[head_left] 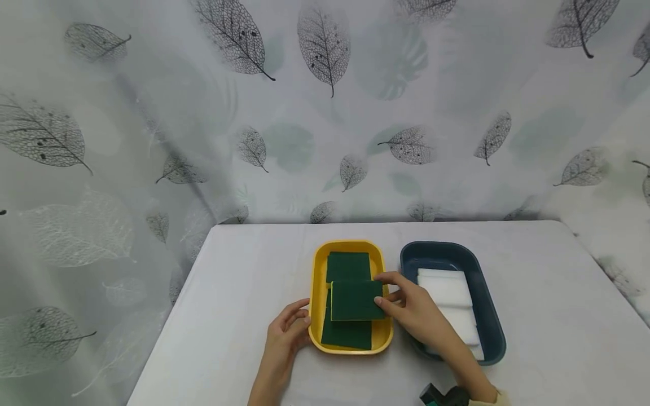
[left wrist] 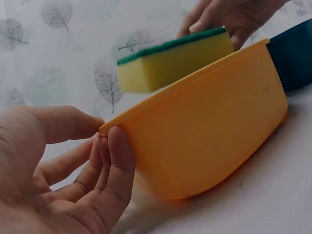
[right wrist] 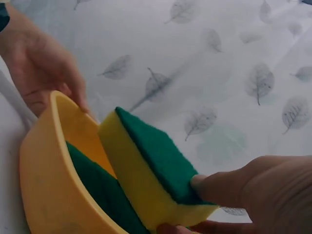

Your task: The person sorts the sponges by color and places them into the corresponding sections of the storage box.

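Observation:
A green-and-yellow scouring sponge point(head_left: 356, 300) is pinched at its right end between the thumb and fingers of my right hand point(head_left: 416, 310). It is held green side up over the yellow tub point(head_left: 350, 246), partly above the rim in the left wrist view. Below it, two more green-topped sponges point(head_left: 348, 266) lie in the tub, one toward the back and one toward the front. My left hand point(head_left: 288, 335) pinches the tub's left rim, thumb on top and fingers under the lip, as the left wrist view point(left wrist: 73, 170) shows.
Right of the yellow tub stands a dark blue tub point(head_left: 487, 307) with several white foam blocks point(head_left: 447, 290) in it, partly behind my right forearm. Both tubs are on a white-covered table point(head_left: 244, 270). A leaf-patterned curtain point(head_left: 284, 113) hangs behind and at the sides.

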### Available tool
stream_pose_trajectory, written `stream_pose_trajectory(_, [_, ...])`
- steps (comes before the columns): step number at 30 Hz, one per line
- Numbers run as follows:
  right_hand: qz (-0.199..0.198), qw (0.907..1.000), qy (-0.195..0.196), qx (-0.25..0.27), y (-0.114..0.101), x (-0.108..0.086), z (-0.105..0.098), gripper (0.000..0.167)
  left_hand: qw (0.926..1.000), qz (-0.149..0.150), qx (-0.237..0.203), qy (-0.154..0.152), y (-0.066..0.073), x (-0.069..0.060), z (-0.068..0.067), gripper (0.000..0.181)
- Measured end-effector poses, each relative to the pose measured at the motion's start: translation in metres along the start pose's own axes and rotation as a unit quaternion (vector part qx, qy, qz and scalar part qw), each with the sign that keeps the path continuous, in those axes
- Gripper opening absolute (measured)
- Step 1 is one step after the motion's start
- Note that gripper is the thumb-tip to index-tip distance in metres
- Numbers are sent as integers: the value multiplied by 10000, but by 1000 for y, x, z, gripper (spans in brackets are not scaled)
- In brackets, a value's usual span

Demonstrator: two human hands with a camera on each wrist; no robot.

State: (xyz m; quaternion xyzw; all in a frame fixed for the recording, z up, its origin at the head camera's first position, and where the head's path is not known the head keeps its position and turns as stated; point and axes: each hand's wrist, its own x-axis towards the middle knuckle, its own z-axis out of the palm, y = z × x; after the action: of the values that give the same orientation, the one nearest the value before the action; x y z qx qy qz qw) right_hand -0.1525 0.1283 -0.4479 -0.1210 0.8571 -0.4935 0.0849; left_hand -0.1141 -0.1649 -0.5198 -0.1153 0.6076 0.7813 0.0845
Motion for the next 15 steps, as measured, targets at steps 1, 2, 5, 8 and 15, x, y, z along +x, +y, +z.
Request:
stream_pose_trajectory(1, [47,9999,25,-97,-2,1,3,46,10000,-7,-9,0,0,0,0,52])
stream_pose_trajectory(2, [92,9998,56,-192,-5,1,6,46,10000,-15,-24,-3,0,0,0,52])
stream_pose_trajectory(5, [229,9989,92,-402,-11,2,12,44,10000,-42,-83,-5,-1,0,0,53])
stream_pose_trajectory(8, [361,9979,85,-536,-16,3,18,42,9999,-56,-124,-74,-1,1,0,53])
stream_pose_trajectory(15, [226,9920,168,-1229,-20,5,33,41,9998,35,-41,-169,0,2,-1,52])
